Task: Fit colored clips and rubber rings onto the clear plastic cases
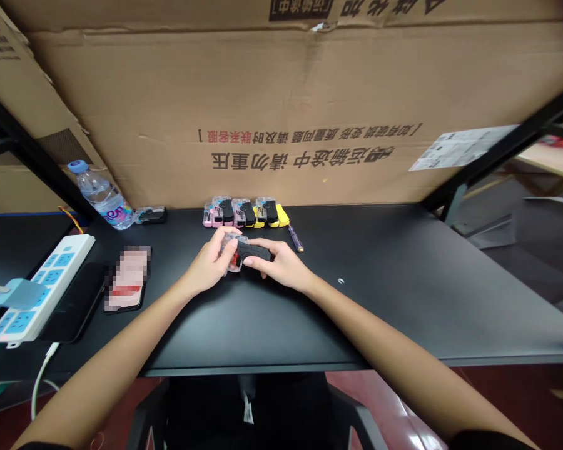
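Above the middle of the black desk, both hands are closed on one small black-and-clear plastic gadget (pixel 253 250) with a red part inside. My left hand (pixel 211 264) grips its clear end between thumb and fingers. At the black end, my right hand (pixel 287 265) has its thumb on the near side and its fingers over the far side. My fingers hide part of the casing, so its exact kind is unclear. Just beyond the hands, several similar gadgets (pixel 224 207) in clear, black, pink and yellow stand in a row. A small screwdriver (pixel 296 239) lies beside them.
A water bottle (pixel 102 195) and another black-and-clear gadget (pixel 151 215) are at the back left. Nearer are a phone (pixel 128 278), a black slab (pixel 75 303) and a power strip (pixel 42 289). A large cardboard sheet (pixel 272 81) backs the desk (pixel 403 300). A small white scrap (pixel 341 280) lies right of my hands.
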